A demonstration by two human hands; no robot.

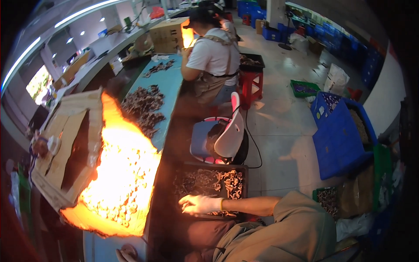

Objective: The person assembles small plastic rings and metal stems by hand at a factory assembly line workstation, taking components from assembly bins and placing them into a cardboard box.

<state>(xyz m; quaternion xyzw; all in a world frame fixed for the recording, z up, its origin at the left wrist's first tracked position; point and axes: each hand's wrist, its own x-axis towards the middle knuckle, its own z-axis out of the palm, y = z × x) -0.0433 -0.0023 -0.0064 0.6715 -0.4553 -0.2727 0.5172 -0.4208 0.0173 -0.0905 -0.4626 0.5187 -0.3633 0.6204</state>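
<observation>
Fingers (187, 201) of gloved right hand (200, 204) rest on black tray (183, 168).

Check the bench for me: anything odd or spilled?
A blazing orange-white patch covers the blue table beside the opened cardboard box, washing out the small parts there; likely lamp glare, not fire. The gloved hand rests over the black tray; nothing looks spilled.

White glove (200, 204), blk tray (244, 168), brown bits (218, 179)

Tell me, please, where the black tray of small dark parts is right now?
In the head view, the black tray sits low and centre, right of the blue workbench and below the fan; a gloved hand reaches into it.
</observation>
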